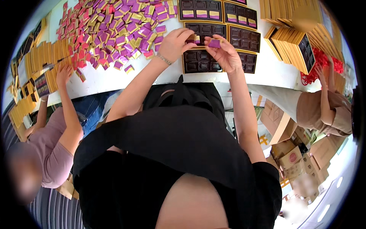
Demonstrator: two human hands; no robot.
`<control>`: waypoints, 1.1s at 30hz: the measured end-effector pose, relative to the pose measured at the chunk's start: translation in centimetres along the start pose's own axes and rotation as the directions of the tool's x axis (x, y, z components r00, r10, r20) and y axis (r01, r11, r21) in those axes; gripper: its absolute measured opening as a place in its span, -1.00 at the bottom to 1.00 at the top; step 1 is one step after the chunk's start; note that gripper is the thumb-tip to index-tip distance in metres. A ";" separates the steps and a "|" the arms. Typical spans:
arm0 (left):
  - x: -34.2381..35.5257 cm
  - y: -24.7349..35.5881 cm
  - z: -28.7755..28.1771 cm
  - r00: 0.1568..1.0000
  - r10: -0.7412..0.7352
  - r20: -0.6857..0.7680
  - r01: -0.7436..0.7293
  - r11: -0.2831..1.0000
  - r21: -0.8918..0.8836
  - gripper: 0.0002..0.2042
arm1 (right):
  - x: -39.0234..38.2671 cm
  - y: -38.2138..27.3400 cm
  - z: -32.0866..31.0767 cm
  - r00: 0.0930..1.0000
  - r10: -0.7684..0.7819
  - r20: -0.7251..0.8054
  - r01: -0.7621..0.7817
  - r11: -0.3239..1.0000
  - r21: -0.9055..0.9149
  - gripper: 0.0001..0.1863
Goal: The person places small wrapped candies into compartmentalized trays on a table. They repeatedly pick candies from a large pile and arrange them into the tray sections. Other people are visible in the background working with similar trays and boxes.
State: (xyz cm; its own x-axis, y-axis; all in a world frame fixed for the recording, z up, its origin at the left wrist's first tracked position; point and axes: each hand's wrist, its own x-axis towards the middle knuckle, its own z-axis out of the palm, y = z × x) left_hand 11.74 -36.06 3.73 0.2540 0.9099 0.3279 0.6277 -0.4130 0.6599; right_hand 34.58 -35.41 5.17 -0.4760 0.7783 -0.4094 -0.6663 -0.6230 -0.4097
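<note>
My left hand (176, 45) is closed, thumb and fingers pinching small foil-wrapped pieces (197, 39) in dark red, gold and purple over a dark compartment tray (206, 29). Just to its right, my right hand (225, 55) holds a purple-and-gold wrapped piece (214, 43) between thumb and fingers. Both hands hover near the gap between that tray and a nearer tray (198, 61), whose visible compartments hold nothing. Farther off, a tray (201, 5) has a row of gold-and-purple pieces along its near side. Another tray (240, 10) beside it carries a similar row.
A wide pile of wrapped pieces (118, 30) covers the table's left. Stacked gold-edged trays (291, 47) stand right, near red shredded filler (322, 65). Co-workers' hands (64, 74) reach in from both sides. Cardboard boxes (274, 116) sit below on the right.
</note>
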 end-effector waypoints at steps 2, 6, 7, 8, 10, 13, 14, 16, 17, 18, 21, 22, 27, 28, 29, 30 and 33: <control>-0.7 0.6 1.4 1.000 -0.014 -0.011 0.013 0.998 -0.055 -0.57 | -0.9 0.3 -0.9 1.000 -0.011 -0.027 0.014 0.995 0.097 -0.66; -0.4 2.4 4.5 0.987 -0.148 0.061 0.152 0.987 -0.056 -0.58 | -2.4 -0.4 -3.6 0.909 -0.282 -0.306 0.171 0.923 -0.344 -0.76; -0.2 2.6 5.4 0.982 -0.178 0.068 0.180 0.983 -0.030 -0.58 | -2.6 -0.6 -4.4 0.888 -0.317 -0.333 0.158 0.891 -0.426 -0.77; 0.0 2.6 6.3 0.976 -0.205 0.069 0.206 0.979 0.004 -0.60 | -2.7 -0.8 -5.2 0.865 -0.353 -0.356 0.141 0.853 -0.503 -0.78; 0.7 3.3 7.7 0.985 -0.164 0.045 0.157 0.979 0.126 -0.60 | -2.9 -1.4 -5.4 0.830 -0.412 -0.376 0.103 0.776 -0.622 -0.77; 1.5 3.3 9.1 0.991 -0.130 0.032 0.118 0.962 0.248 -0.59 | -2.4 -2.0 -5.2 0.817 -0.421 -0.395 0.061 0.744 -0.666 -0.74; 1.5 3.3 9.3 0.990 -0.137 0.020 0.127 0.956 0.263 -0.58 | -2.2 -2.0 -5.3 0.821 -0.425 -0.381 0.055 0.723 -0.689 -0.71; 1.4 3.7 9.2 0.986 -0.162 0.036 0.145 0.947 0.287 -0.53 | -1.7 -2.1 -6.1 0.831 -0.413 -0.374 0.043 0.716 -0.696 -0.71; 1.1 3.9 9.1 0.993 -0.110 0.044 0.092 0.950 0.299 -0.54 | -1.4 -2.1 -6.7 0.837 -0.405 -0.368 0.036 0.713 -0.701 -0.70; 0.7 3.9 9.0 0.997 -0.061 0.054 0.040 0.947 0.319 -0.54 | -0.8 -1.9 -6.4 0.820 -0.463 -0.336 0.019 0.609 -0.793 -0.75; -1.3 4.3 9.1 0.967 -0.019 0.253 -0.103 0.881 0.462 -0.50 | 0.3 -2.2 -5.1 0.803 -0.586 -0.107 -0.131 0.001 -0.991 -0.80; -1.8 4.4 9.2 0.955 -0.051 0.292 -0.099 0.873 0.478 -0.45 | 1.1 -2.1 -5.8 0.800 -0.589 0.115 0.010 -0.179 -0.984 -0.82; -2.4 4.9 9.2 0.918 -0.156 0.365 -0.062 0.853 0.518 -0.32 | 2.1 -0.4 -5.6 0.781 -0.460 0.423 0.076 -0.602 -0.795 -0.80; -2.5 4.8 9.1 0.920 -0.164 0.355 -0.043 0.860 0.509 -0.30 | 1.7 0.2 -5.7 0.757 -0.450 0.474 0.105 -0.633 -0.767 -0.77; -2.6 4.8 9.1 0.923 -0.172 0.345 -0.025 0.866 0.499 -0.29 | 1.3 0.6 -6.8 0.787 -0.355 0.504 0.129 -0.705 -0.698 -0.56; -2.7 4.7 9.4 0.920 -0.186 0.345 -0.012 0.866 0.500 -0.29 | 0.4 0.9 -6.6 0.839 -0.311 0.447 0.076 -0.746 -0.662 -0.47; -2.9 4.4 9.8 0.931 -0.170 0.323 0.007 0.893 0.449 -0.31 | -0.9 1.1 -6.3 0.944 -0.208 0.258 -0.054 -0.865 -0.498 -0.26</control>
State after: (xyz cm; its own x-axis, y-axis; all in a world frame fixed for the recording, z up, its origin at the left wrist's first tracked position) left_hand 20.96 -40.12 -0.91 0.3675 0.9297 -0.0248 0.8931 -0.3454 0.2881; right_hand 37.87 -37.23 -0.05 -0.4590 0.8838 -0.0910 0.8883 0.4583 -0.0294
